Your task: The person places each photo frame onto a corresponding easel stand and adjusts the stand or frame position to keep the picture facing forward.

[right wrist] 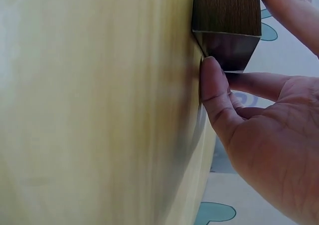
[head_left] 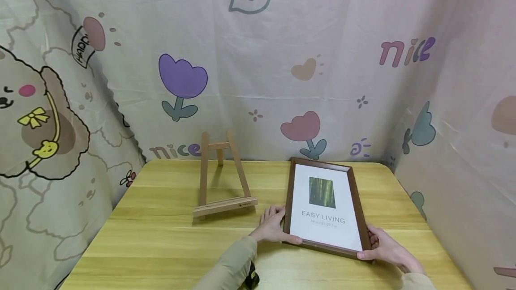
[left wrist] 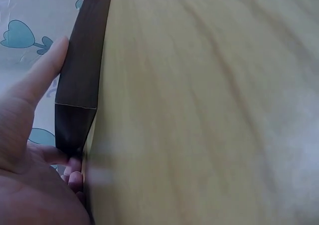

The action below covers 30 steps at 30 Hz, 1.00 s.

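A brown picture frame (head_left: 358, 207) lies face up on the wooden table, at a slight slant. Behind its front sits a white sheet (head_left: 302, 232) with a bamboo picture and the words "EASY LIVING". My left hand (head_left: 273, 228) grips the near left corner, thumb on the near edge and fingers along the left side. At the near right corner my right hand (head_left: 388, 249) holds the frame, its thumb on top. In the right wrist view, curled fingers (right wrist: 214, 80) reach the underside of that corner. Left fingers (left wrist: 75, 177) likewise tuck low at their corner.
A small wooden easel (head_left: 225, 206) stands upright on the table (head_left: 153, 236), left of the frame. A patterned cloth (head_left: 250, 66) hangs behind and at both sides. Something small and black (head_left: 252, 277) shows beside the left sleeve (head_left: 231, 265).
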Motion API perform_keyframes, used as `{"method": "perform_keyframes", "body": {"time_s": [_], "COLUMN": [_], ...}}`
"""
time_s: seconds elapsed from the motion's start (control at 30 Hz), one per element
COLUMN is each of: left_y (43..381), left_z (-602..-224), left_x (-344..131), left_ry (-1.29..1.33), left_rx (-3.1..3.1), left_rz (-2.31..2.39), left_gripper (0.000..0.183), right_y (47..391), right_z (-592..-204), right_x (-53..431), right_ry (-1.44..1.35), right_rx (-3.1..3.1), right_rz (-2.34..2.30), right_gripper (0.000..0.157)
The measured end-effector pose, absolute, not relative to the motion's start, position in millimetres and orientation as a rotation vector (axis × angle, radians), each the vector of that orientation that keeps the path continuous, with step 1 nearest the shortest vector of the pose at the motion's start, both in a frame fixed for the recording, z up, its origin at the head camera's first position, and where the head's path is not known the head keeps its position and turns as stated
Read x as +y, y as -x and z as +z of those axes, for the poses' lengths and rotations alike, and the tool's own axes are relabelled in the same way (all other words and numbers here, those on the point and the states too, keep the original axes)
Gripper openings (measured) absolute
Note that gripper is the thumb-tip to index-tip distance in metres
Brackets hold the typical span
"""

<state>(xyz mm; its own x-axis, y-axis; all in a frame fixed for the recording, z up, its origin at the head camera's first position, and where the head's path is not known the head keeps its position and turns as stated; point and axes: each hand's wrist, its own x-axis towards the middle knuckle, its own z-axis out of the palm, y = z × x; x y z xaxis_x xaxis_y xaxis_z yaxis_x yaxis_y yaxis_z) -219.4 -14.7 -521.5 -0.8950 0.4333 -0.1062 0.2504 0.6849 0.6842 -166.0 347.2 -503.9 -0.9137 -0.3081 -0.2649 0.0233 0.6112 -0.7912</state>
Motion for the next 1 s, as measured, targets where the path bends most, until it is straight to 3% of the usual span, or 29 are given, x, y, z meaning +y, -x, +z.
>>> {"method": "perform_keyframes", "body": {"time_s": [0.53, 1.0], "left_y": [216.8, 215.5], "left_z": [-523.8, -524.8], "left_x": [-14.9, -17.6], "left_ry": [-0.498, -0.516], "left_rx": [2.619, 2.607], "left_rz": [1.103, 1.145], "left_gripper": [0.113, 0.111], "right_y": [162.0, 157.6], "right_z": [-505.0, -505.4], "right_x": [347.3, 347.2], "right_ry": [0.345, 0.317], "right_rx": [2.487, 2.539], "right_rz": [-1.252, -1.247], "right_gripper": [0.093, 0.099]}}
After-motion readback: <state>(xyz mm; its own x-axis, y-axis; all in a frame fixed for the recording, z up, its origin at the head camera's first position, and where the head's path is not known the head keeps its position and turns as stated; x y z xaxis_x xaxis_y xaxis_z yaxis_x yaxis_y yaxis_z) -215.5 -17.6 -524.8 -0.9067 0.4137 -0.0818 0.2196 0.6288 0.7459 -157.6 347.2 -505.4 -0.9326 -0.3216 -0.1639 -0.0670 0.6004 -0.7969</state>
